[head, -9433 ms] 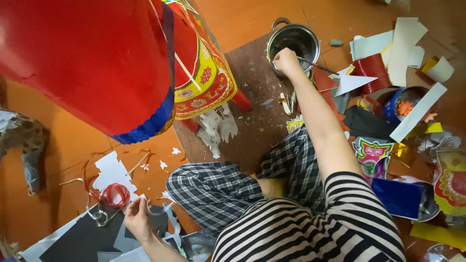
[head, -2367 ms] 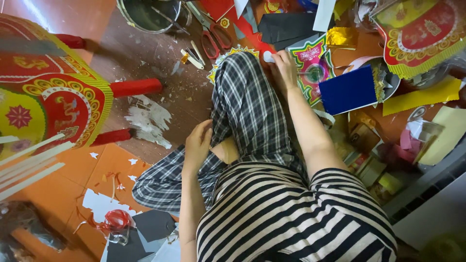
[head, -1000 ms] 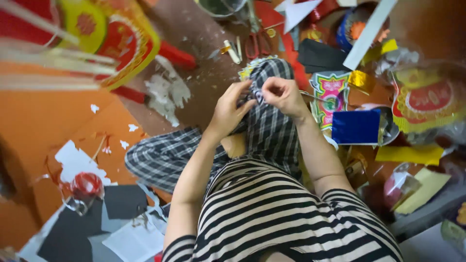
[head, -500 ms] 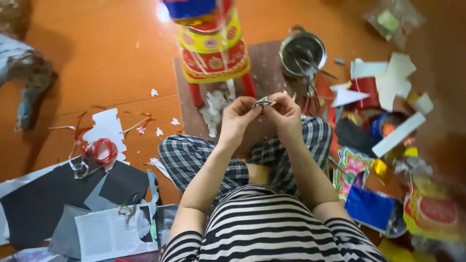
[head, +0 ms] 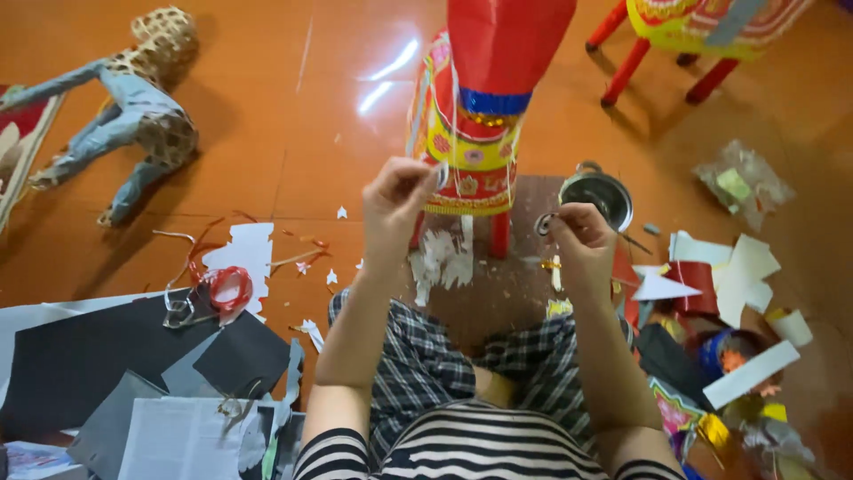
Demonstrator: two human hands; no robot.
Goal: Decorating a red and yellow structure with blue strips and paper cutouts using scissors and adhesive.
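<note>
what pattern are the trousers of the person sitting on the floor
Black-and-white check trousers, shown best in the head view, below a striped top.

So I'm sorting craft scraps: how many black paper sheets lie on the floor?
2: a large black sheet at far left, a smaller black sheet beside it. More may be hidden.

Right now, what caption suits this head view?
Both hands, left hand and right hand, pinch small silvery pieces before a red paper lantern.
</note>
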